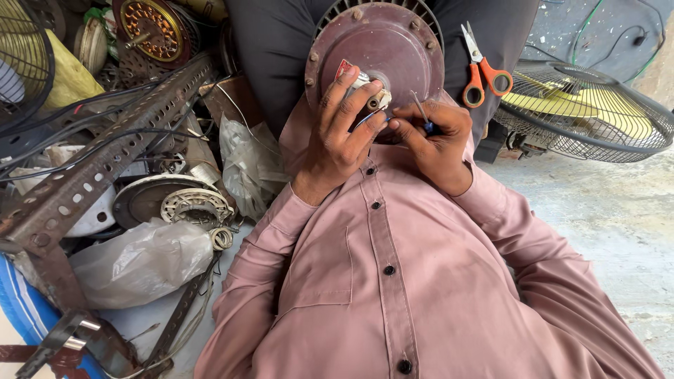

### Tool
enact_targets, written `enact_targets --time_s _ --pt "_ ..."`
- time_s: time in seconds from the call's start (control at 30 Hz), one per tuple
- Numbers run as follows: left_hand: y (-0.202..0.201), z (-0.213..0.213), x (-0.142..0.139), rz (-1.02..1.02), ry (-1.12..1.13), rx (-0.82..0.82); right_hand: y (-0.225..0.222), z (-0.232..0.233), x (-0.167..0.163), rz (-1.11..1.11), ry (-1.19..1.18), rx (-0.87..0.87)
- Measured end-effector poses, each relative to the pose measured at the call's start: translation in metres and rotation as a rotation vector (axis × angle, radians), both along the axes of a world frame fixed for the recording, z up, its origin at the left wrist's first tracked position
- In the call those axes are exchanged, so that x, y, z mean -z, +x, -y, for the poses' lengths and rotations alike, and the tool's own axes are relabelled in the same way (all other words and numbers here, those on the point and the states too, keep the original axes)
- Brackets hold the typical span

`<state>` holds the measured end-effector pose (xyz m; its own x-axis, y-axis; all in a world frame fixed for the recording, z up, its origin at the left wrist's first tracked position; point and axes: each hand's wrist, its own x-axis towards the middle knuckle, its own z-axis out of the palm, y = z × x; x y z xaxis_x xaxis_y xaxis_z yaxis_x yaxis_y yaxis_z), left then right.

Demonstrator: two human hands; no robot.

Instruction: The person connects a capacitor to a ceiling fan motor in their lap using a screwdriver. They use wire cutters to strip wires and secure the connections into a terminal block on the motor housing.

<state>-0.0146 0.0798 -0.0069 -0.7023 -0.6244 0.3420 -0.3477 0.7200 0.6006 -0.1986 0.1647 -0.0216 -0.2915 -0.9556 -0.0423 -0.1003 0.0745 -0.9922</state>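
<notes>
Dusty concrete floor (618,224), workshop clutter all round, and dead centre the round maroon metal fan motor housing (382,52), propped on the lap with its flat face turned up toward the camera, so the hub is easy to reach.

Left hand (342,133) clamped over the lower left of that housing: fingers (351,105) curled and pressed close together, thumb alongside, pinning a small white and red part (353,74) beside the shaft hole. Looks like a steadying grip, keeping motor and part from shifting. Thin blue wire (370,119) running out from under those fingers toward the other side.

Right hand (437,144) just below and right of the hub, fingertips bunched and pinching a slim blue-handled metal tool (423,116), tip angled up at the centre of the housing. Pencil-style hold, suited to fine work. Whether the tip touches metal cannot be made out.

Orange-handled scissors (481,70) lying closed on the dark trouser leg right of the housing, within easy reach. Further right, a wire fan guard with yellow blades (597,112) flat on the floor.

Left of the housing, a rusty perforated steel angle bar (105,161) slanting across a heap of spares: a copper-wound stator (151,28) at the top, crumpled clear plastic bags (140,263) lower down, black cables draped over it all. Pink buttoned shirt (393,281) filling the foreground below the housing.
</notes>
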Motion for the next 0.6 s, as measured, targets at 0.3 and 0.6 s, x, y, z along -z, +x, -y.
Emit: enact_targets --time_s 0.3,0.6 --pt "0.0014 0.0016 -0.0024 0.013 -0.023 -0.003 0.0031 0.0003 0.0016 -0.006 -0.050 -0.058" --pt "0.0019 0.0033 -0.0036 0.016 -0.010 0.007 -0.0008 0.0046 -0.0005 -0.101 -0.079 -0.053"
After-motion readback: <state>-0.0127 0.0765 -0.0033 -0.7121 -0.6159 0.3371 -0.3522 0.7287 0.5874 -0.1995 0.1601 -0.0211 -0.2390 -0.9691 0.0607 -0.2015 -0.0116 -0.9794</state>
